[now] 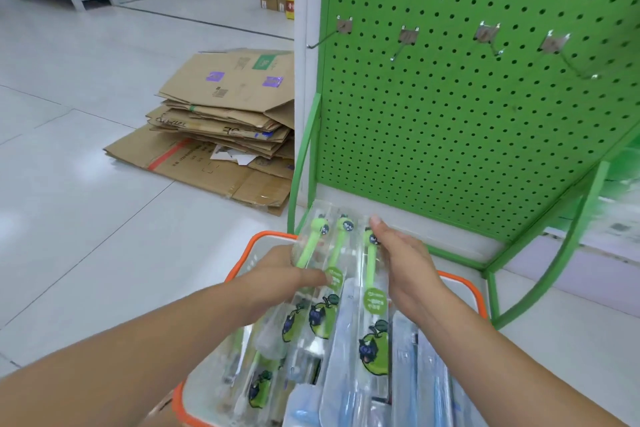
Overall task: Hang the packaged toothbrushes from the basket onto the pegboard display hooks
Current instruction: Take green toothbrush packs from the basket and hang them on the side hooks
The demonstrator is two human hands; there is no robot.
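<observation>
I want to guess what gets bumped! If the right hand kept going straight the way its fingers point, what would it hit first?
Probably the white base ledge under the green perforated metal pegboard. The right hand points up and forward along a clear toothbrush package, fingertips near the package's top. Depth is hard to judge.

From my feed: both forearms bare up to frame edge, no sleeves, no watch or bands. Left hand point(277, 274) and right hand point(403, 263) bare too, no gloves, no rings; short plain nails.
</observation>
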